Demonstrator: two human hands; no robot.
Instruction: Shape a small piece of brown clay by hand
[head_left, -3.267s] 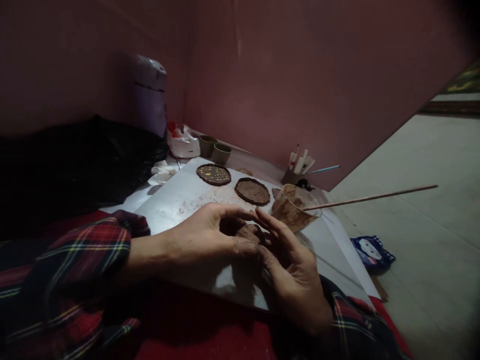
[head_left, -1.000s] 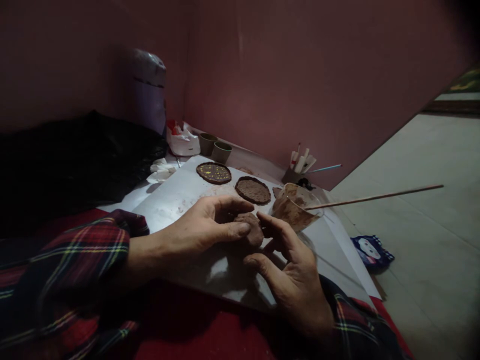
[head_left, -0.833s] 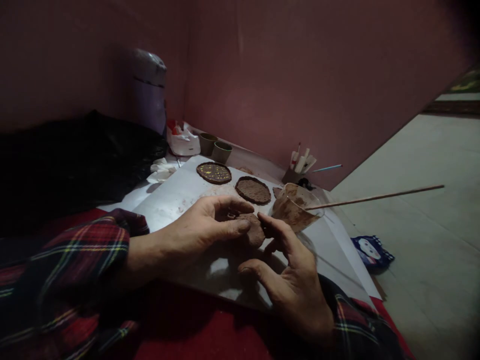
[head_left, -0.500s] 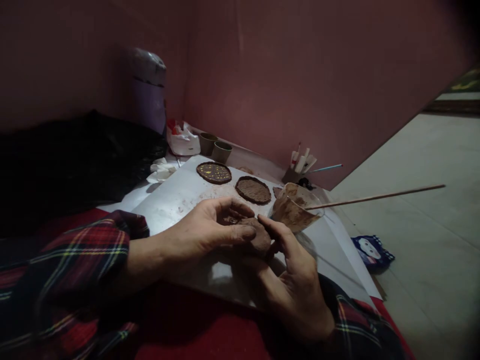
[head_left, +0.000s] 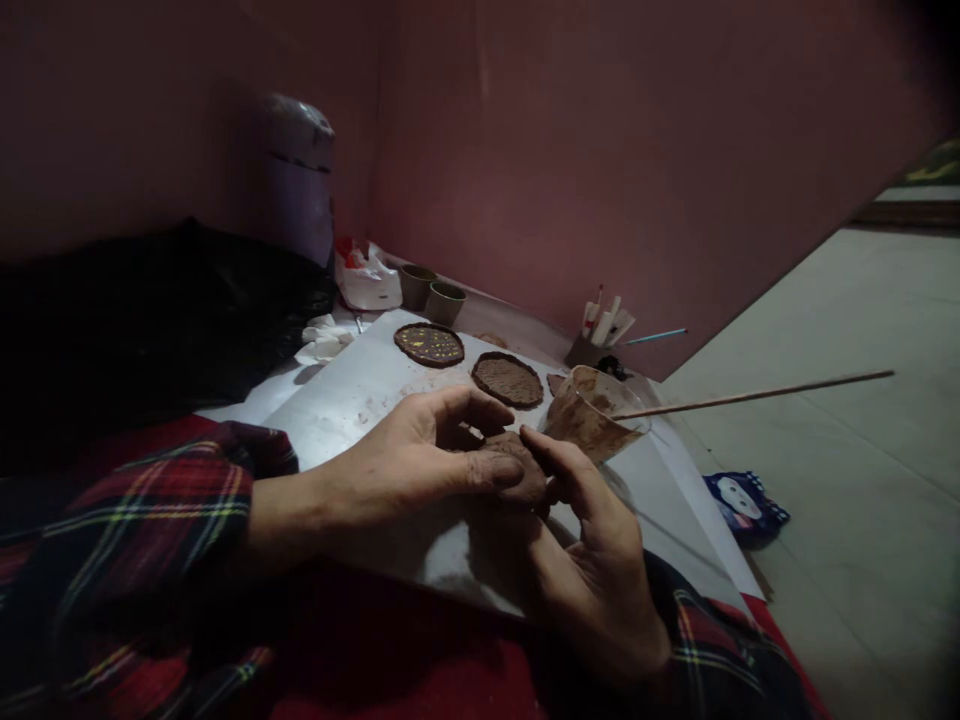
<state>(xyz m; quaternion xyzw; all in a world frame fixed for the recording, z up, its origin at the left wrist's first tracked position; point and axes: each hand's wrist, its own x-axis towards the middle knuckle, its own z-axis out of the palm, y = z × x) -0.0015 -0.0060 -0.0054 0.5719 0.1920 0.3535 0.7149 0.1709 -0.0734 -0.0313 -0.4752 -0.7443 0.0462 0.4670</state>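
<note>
A lump of brown clay [head_left: 520,472] is pinched between both my hands above a white paper sheet [head_left: 352,395]. My left hand [head_left: 416,455] curls over it from the left, thumb pressed on top. From below and the right, my right hand [head_left: 592,560] wraps it with its fingers. Two flat round clay discs lie farther back on the sheet: one with yellow dots [head_left: 429,344] and one plain [head_left: 507,379].
A clay-smeared clear cup [head_left: 589,420] with a long wooden stick [head_left: 757,395] stands just right of my hands. Two small green cups [head_left: 433,289], a tool holder [head_left: 596,335], a purple container [head_left: 300,180], white tissue [head_left: 322,340] and a blue packet [head_left: 742,500] lie around.
My right hand has closed in under the clay lump, from spread fingers to a wrap. My left thumb has pressed further over the clay, which has shifted slightly right.
</note>
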